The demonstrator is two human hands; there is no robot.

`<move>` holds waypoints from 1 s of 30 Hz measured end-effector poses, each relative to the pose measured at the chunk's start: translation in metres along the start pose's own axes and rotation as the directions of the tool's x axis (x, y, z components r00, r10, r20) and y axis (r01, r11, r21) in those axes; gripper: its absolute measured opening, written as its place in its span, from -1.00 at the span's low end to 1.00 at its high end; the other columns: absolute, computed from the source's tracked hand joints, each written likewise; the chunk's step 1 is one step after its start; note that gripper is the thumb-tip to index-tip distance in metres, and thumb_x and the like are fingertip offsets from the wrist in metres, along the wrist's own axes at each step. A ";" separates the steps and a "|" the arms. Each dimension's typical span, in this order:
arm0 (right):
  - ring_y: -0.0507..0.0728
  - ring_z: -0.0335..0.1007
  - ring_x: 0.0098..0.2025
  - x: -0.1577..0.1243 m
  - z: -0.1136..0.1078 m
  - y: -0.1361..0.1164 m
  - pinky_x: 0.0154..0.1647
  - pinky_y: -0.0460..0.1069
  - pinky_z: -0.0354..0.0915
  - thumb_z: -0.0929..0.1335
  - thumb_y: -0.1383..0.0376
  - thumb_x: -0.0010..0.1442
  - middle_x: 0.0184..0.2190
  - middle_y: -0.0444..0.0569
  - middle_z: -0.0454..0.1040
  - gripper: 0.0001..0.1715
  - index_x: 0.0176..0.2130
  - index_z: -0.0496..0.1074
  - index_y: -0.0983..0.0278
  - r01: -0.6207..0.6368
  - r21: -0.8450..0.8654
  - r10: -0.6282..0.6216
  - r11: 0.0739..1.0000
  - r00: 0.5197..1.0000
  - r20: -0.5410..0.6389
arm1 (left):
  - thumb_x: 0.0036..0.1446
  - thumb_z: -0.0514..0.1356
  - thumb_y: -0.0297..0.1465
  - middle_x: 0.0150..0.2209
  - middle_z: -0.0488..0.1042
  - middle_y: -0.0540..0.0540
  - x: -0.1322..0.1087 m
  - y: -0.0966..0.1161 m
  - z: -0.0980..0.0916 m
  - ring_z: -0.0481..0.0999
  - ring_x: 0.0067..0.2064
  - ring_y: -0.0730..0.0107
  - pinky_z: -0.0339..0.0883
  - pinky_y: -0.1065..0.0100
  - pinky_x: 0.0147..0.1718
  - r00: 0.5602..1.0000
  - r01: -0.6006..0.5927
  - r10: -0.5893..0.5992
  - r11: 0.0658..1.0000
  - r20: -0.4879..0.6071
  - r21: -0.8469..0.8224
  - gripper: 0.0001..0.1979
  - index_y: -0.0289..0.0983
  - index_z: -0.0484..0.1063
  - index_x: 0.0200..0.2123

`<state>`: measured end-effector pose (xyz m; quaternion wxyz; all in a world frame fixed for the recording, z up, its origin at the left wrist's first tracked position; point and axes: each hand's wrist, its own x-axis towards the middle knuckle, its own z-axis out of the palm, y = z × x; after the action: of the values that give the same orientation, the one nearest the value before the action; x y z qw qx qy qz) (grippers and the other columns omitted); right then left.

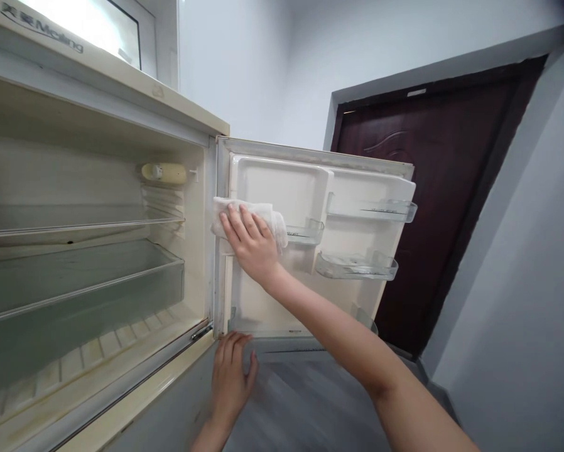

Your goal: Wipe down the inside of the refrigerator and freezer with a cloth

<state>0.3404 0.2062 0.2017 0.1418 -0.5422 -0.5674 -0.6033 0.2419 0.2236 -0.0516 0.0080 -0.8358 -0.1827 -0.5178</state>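
Observation:
A folded white cloth (280, 227) lies against the hinge-side edge of the open refrigerator door (282, 188). My right hand (251, 242) presses it there, fingers spread over the fabric and palm toward the door. Lower down, my left hand (232, 376) touches the door's bottom corner by the hinge with its fingertips. Its thumb stands apart from the fingers, and no loose object shows in it. Clear door shelves (357, 269) are fixed along the inner face of the door, and my right forearm crosses in front of its lower part.
To the left is the refrigerator compartment (197, 245), with a glass shelf (75, 216), a clear drawer (84, 301) and a yellowish lamp housing (171, 173). A metal hinge (201, 331) sits at its lower corner. Behind the door stand a dark red room door (442, 188) and pale walls.

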 end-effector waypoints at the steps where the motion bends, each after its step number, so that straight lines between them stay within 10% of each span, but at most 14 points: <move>1: 0.27 0.00 0.33 -0.002 -0.004 0.005 0.29 0.13 0.06 0.06 0.40 0.37 0.30 0.10 0.11 -0.45 0.30 0.09 0.37 0.030 -0.002 -0.030 1.000 1.000 0.006 | 0.09 0.17 -0.41 -0.13 0.46 -0.14 -0.001 -0.001 0.000 0.40 0.05 0.19 0.41 0.05 0.05 1.000 0.000 0.000 1.000 0.002 0.000 -0.66 -0.24 0.30 -0.03; 12: 0.22 0.10 0.29 -0.063 -0.025 0.070 0.26 0.14 0.13 0.15 0.45 0.32 0.25 0.02 0.23 -0.38 0.32 0.07 0.16 0.002 -0.137 -0.003 0.991 1.000 -0.010 | 0.10 0.14 -0.44 -0.07 0.44 -0.14 0.000 -0.001 -0.002 0.37 0.10 0.19 0.41 0.06 0.05 0.999 0.010 -0.008 0.999 0.034 -0.034 -0.66 -0.22 0.29 -0.01; 18: 0.18 -0.08 0.37 -0.095 -0.024 0.062 0.30 0.18 0.05 0.10 0.46 0.33 0.28 0.02 0.19 -0.33 0.35 -0.04 0.12 -0.289 -0.032 0.280 0.957 0.946 -0.165 | 0.08 0.14 -0.46 -0.09 0.46 -0.15 0.002 0.002 0.003 0.39 0.07 0.18 0.41 0.06 0.03 1.000 -0.007 0.007 1.000 -0.003 -0.023 -0.65 -0.23 0.30 -0.02; 24: 0.23 -0.39 0.42 -0.083 -0.004 0.010 0.31 0.32 -0.09 0.10 0.19 0.37 0.39 0.21 -0.28 -0.26 0.38 -0.34 0.27 -0.726 0.389 0.821 0.567 0.540 -0.186 | 0.07 0.14 -0.48 -0.11 0.47 -0.15 0.002 0.005 0.003 0.39 0.07 0.16 0.40 0.05 0.04 1.000 0.012 -0.013 1.000 -0.010 -0.022 -0.66 -0.23 0.30 -0.04; 28: 0.23 -0.46 0.42 -0.052 0.016 -0.019 0.33 0.30 -0.16 0.05 0.10 0.36 0.38 0.30 -0.42 -0.18 0.37 -0.47 0.38 -0.808 0.540 0.972 0.234 0.204 -0.117 | 0.06 0.13 -0.50 -0.12 0.47 -0.15 0.002 0.007 0.001 0.40 0.07 0.16 0.40 0.05 0.04 1.000 0.023 -0.023 0.999 -0.002 -0.022 -0.66 -0.24 0.30 -0.04; 30: 0.23 -0.29 0.41 -0.035 0.024 -0.030 0.31 0.26 -0.05 0.03 0.09 0.36 0.37 0.39 -0.40 -0.14 0.34 -0.58 0.42 -0.790 0.598 0.990 0.136 0.122 -0.064 | 0.06 0.13 -0.49 -0.11 0.48 -0.16 0.002 0.009 -0.001 0.40 0.07 0.15 0.40 0.04 0.04 1.000 0.024 -0.024 0.999 -0.006 -0.021 -0.65 -0.25 0.29 -0.04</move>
<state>0.3415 0.2203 0.1515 0.7251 -0.5703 -0.1679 -0.3476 0.2450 0.2160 -0.0475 -0.0067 -0.8318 -0.1872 -0.5224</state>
